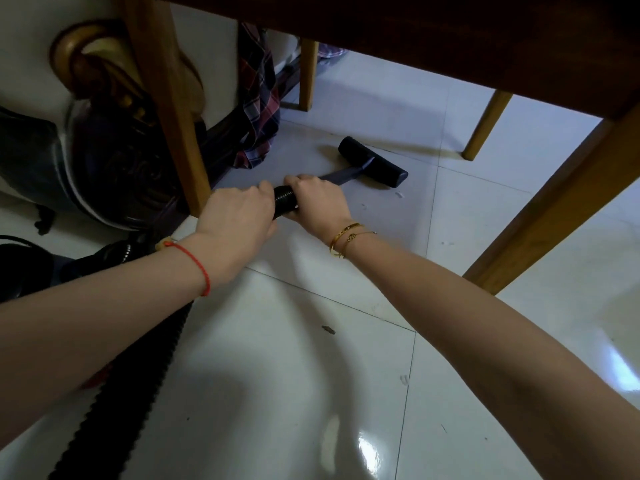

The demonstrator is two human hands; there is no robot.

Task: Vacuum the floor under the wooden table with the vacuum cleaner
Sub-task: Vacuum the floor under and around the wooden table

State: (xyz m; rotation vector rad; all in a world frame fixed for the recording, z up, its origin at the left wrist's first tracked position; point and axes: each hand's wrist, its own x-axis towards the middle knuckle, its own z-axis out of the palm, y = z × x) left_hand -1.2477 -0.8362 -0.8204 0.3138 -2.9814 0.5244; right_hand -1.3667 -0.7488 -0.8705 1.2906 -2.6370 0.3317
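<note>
both hands, left hand [239,216] and right hand [320,202], curl tight round the ribbed hose [285,202]; it probably flexes, so grip near the stiff tube [337,176].

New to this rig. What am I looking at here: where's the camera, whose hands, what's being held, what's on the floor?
There is no robot here. One wide-angle camera sits on a person's head, looking forward and down under a wooden table.

Both bare hands hold the black ribbed vacuum hose: the left hand, with a red string at the wrist, and the right hand, with gold bracelets. Each grip is curled round the hose.

A dark tube runs from the hose to the black T-shaped floor nozzle, which rests on the glossy white tiled floor between the table legs. A small dark scrap of debris lies nearer the camera. Plaid cloth hangs at the left.
</note>
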